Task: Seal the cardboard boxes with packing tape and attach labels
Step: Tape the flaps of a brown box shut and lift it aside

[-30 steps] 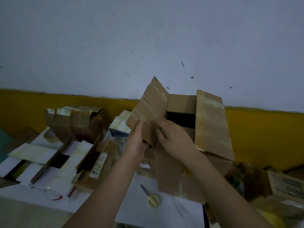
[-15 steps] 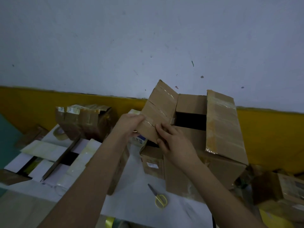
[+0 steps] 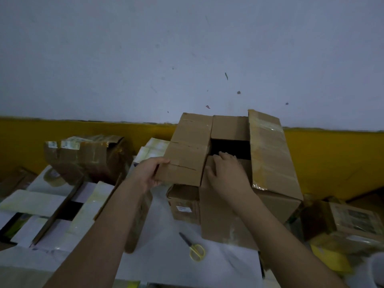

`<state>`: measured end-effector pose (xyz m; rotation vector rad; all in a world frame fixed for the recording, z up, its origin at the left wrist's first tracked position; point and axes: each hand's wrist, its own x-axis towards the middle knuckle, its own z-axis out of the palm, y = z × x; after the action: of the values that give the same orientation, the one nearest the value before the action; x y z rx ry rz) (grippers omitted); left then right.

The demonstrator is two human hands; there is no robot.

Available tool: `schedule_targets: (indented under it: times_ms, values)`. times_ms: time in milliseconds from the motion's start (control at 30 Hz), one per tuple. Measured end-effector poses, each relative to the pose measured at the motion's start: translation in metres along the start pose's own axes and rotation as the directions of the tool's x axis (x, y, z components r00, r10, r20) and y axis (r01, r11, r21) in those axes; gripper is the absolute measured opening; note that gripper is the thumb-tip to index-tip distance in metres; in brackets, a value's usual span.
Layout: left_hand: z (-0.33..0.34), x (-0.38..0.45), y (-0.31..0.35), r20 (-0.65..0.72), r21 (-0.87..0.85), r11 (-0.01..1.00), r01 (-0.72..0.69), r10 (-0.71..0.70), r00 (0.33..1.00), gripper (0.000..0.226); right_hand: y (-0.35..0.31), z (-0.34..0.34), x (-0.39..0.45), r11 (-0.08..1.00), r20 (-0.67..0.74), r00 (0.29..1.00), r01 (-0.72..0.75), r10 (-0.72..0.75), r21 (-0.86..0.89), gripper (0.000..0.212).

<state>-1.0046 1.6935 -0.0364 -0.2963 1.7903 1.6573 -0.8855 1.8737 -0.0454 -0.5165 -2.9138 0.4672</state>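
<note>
A large brown cardboard box [image 3: 276, 202] stands on the table with its top flaps partly open and a dark gap in the middle. My left hand [image 3: 148, 173] grips the outer edge of the left flap [image 3: 187, 150], which lies lowered over the box top. My right hand [image 3: 226, 173] presses flat on the near flap, fingertips at the edge of the dark opening. The right flap [image 3: 270, 150], covered in old tape, lies sloped over the right side.
Yellow-handled scissors [image 3: 194, 248] lie on the white table surface in front of the box. A smaller box [image 3: 184, 206] sits against the big one on the left. A tape-wrapped parcel [image 3: 87, 156] and a tape roll [image 3: 53, 176] lie at left, more boxes [image 3: 353, 221] at right.
The left flap has swung from upright down over the box top, my left hand moving to its outer edge. My right hand slid up the near flap toward the opening.
</note>
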Motion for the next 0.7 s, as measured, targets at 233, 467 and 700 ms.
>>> schedule_targets:
  times_ms: [233,467,700]
  values:
    - [0.013,-0.023,0.036,0.098,0.341,0.880,-0.330,0.316,0.944,0.013,0.009,-0.048,-0.006,0.999,-0.282,0.959,0.009,0.004,0.044,0.042]
    - [0.040,-0.030,0.052,0.354,0.396,0.791,-0.467,0.338,0.872,0.018,-0.010,-0.034,0.006,0.911,0.086,0.996,-0.049,0.015,0.409,0.041]
    - [0.035,-0.020,0.049,0.367,0.264,0.856,-0.443,0.336,0.867,0.029,-0.027,-0.015,0.019,0.843,0.158,0.981,-0.178,0.111,0.508,0.040]
